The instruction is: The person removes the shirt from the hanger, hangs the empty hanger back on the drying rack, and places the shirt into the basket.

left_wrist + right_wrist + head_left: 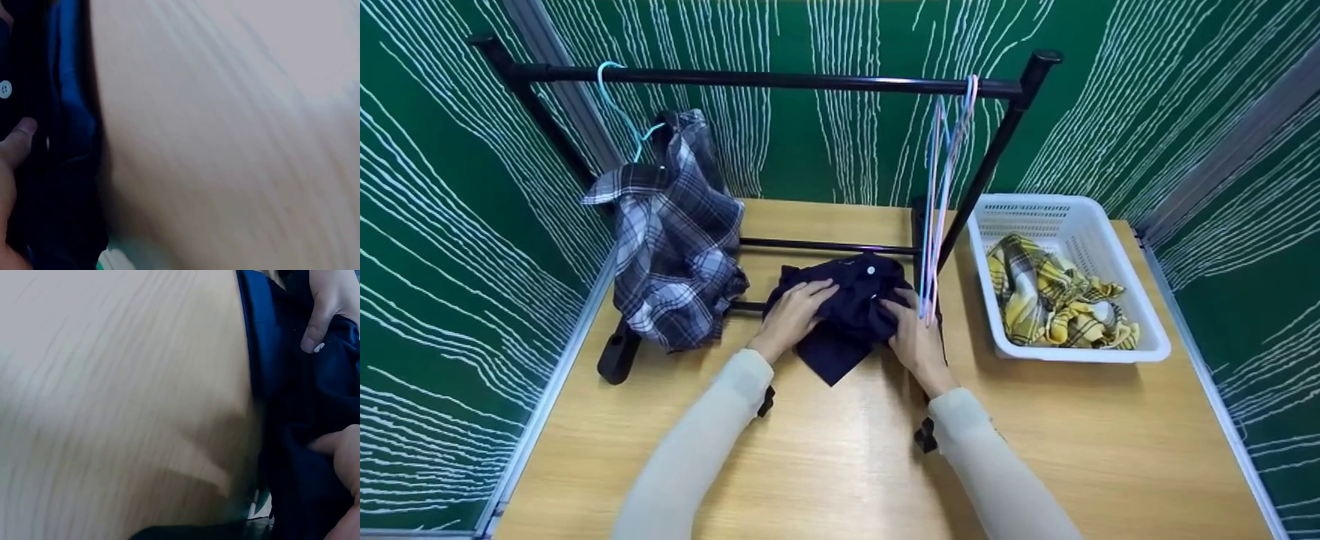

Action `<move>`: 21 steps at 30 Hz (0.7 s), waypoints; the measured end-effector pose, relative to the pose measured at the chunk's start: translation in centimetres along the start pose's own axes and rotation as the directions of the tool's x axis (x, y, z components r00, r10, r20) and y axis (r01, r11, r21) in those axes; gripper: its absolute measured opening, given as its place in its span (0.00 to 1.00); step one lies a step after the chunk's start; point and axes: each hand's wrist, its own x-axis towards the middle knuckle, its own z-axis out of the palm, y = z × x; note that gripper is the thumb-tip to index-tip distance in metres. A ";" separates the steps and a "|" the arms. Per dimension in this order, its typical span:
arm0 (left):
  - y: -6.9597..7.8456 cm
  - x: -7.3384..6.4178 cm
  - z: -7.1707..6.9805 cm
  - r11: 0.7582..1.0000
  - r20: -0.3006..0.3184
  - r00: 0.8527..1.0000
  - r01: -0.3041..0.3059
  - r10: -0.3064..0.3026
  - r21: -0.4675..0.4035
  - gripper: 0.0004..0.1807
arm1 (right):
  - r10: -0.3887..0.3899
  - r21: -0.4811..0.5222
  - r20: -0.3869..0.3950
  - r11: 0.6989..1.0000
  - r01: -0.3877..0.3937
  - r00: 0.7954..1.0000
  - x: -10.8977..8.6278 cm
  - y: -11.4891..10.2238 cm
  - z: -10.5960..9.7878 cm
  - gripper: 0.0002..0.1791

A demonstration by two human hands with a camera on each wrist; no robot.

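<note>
A dark navy shirt (855,307) with white buttons is bunched up between my hands, and a pointed corner of it spreads toward me. My left hand (793,319) grips its left side; in the left wrist view the thumb lies on the cloth near a button. On the other side my right hand (916,341) holds the shirt, its thumb pressing into a fold in the right wrist view. Cloth hides most of the fingers' undersides. Pink and blue hangers (937,217) hang from the rail just in front of my right hand.
The black garment rack (765,78) spans the table (825,465). From its left end hangs a grey plaid shirt (675,255) on a light blue hanger (619,112). A white basket (1132,300) at the right contains a yellow plaid garment (1057,300).
</note>
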 end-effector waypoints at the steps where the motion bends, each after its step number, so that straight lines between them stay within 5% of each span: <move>1: 0.2 0.2 -0.1 1.000 -0.012 1.000 -0.006 0.006 0.007 0.33 | 0.004 0.019 -0.014 1.000 -0.004 1.000 0.0 0.0 -0.1 0.21; 12: 3.4 1.5 -1.5 1.000 -0.117 0.993 -0.021 0.020 -0.011 0.30 | 0.001 0.198 -0.212 0.979 0.042 0.977 -0.8 0.8 -1.7 0.13; 21: 7.0 2.2 -1.4 0.998 -0.183 0.982 -0.049 0.040 -0.044 0.32 | 0.132 0.283 -0.243 0.957 -0.060 0.961 -2.5 2.0 -4.5 0.13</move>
